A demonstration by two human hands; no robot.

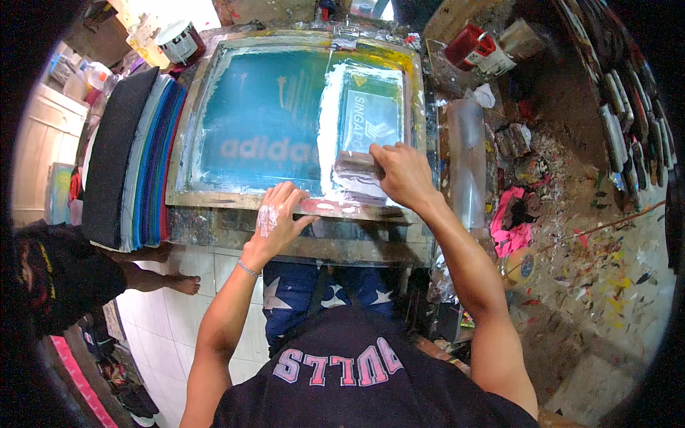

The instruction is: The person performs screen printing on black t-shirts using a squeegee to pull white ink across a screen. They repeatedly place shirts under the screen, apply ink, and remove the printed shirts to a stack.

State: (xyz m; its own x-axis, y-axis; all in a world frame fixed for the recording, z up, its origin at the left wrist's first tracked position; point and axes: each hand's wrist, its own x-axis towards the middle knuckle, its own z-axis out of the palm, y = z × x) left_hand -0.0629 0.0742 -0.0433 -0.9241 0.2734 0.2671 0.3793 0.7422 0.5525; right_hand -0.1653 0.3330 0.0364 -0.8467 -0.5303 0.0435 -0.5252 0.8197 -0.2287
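Observation:
A wooden screen printing frame (191, 123) with blue-green mesh (250, 107) lies flat on the bench before me. White ink (330, 118) runs in a thick band across the mesh and around a pale lettered stencil on its right part. My right hand (405, 175) is closed around a squeegee (354, 162), whose blade sits in white ink near the frame's front right corner. On the frame's near edge my left hand (278, 214) has its fingers curled over the wood, thumb apart, white ink smeared on its back. The squeegee's blade edge is hidden.
Left of the frame stands a stack of dark and blue fabric-covered boards (135, 160), with an ink tub (180, 43) behind it. A red-stained container (477, 50) and a clear plastic roll (467, 160) lie to the right. Another person's bare leg (164, 280) shows at left.

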